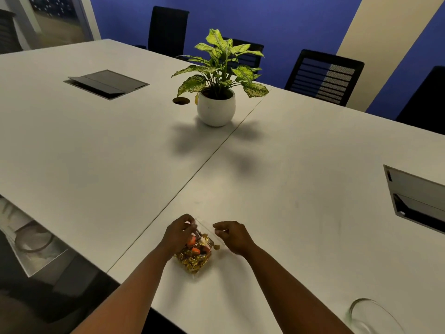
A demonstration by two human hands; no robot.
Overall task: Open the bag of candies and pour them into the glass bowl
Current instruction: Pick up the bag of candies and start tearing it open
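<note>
A clear plastic bag of candies [196,255], mostly gold-wrapped with a few orange ones, lies on the white table [277,189] near its front edge. My left hand [179,231] pinches the left side of the bag's top edge. My right hand [232,235] pinches the right side of that same edge, and the clear film stretches between the two hands. The glass bowl [372,317] stands at the bottom right of the view, well to the right of the bag, partly cut off by the frame.
A potted plant in a white pot [216,108] stands mid-table behind the bag. Cable hatches sit at the far left [106,84] and right [416,201]. Black chairs [323,77] line the far side. The table's front-left edge drops to the floor.
</note>
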